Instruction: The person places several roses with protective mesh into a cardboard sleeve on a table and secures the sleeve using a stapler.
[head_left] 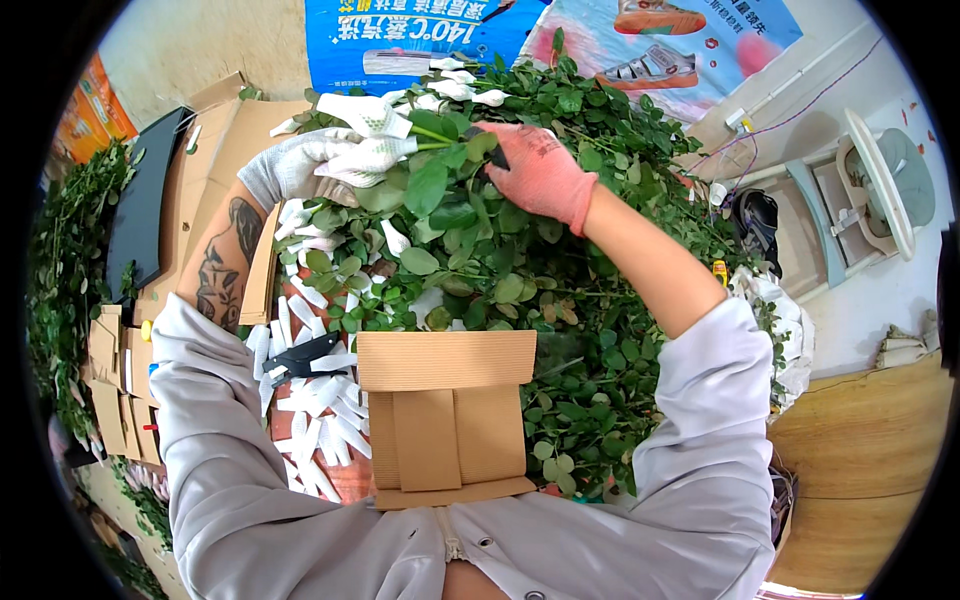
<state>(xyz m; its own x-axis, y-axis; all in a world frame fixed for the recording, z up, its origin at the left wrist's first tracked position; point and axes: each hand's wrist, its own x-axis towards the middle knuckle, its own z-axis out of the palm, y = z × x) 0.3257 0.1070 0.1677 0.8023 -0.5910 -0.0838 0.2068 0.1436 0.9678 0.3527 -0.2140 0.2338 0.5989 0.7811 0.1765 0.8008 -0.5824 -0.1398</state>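
Observation:
In my left hand point(298, 168), which wears a white knit glove, are rose buds in white net sleeves point(368, 116), with the fingers closed around the lower ones. Their green stems point(430, 134) run to the right toward my right hand point(538, 175). That hand has a pink glove with dark patches at the fingertips, and its fingers are closed on the leafy stems. Broad green leaves point(427, 186) hang between the hands and hide part of the grip. More sleeved buds point(452, 88) lie just beyond, on the leafy heap.
A large heap of rose foliage point(590, 345) spreads on the right. Nearer me stands a folded cardboard piece point(430, 430), beside loose white net sleeves point(335, 430) and a black tool point(303, 356). Left are cardboard sheets point(205, 160) and a dark panel point(150, 205). A high chair point(875, 190) stands far right.

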